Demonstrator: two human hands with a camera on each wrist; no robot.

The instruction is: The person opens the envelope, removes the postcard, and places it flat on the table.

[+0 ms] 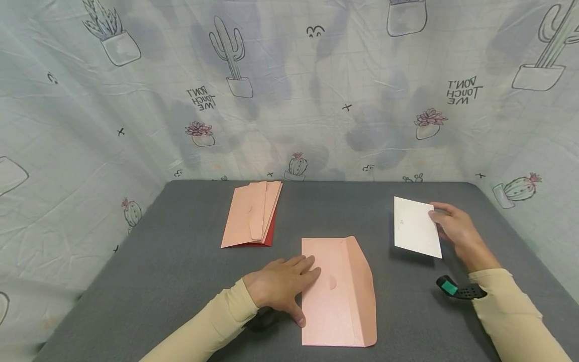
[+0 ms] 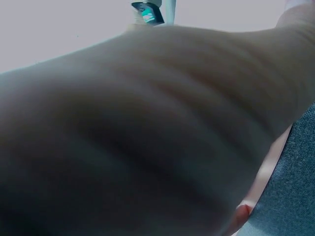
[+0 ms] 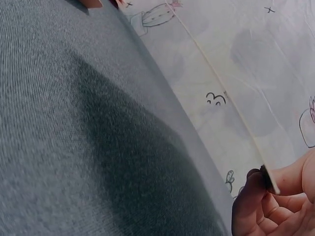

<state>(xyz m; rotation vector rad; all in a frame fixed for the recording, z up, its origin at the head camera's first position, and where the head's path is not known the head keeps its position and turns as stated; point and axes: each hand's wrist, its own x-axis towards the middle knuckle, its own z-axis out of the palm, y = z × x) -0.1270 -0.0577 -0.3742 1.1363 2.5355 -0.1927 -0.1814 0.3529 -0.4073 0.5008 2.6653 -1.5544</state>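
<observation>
A pink envelope [image 1: 327, 301] lies on the grey table with its flap [image 1: 362, 286] folded out to the right. My left hand [image 1: 285, 284] rests at its left edge, fingers spread and fingertips on the paper. Off to the right, my right hand [image 1: 457, 231] pinches a white card [image 1: 413, 226] by its right edge, thumb on top. The card is held above the table and casts a shadow below it. In the right wrist view the card appears almost edge-on between thumb and fingers. The left wrist view is mostly blocked by the blurred hand.
Several more pink envelopes [image 1: 249, 211] lie stacked at the back left, with a red piece [image 1: 270, 234] showing beneath. A pale curtain [image 1: 289, 90] printed with cacti hangs behind and beside the grey table [image 1: 181, 281]. A black strap [image 1: 461, 290] is on the right wrist.
</observation>
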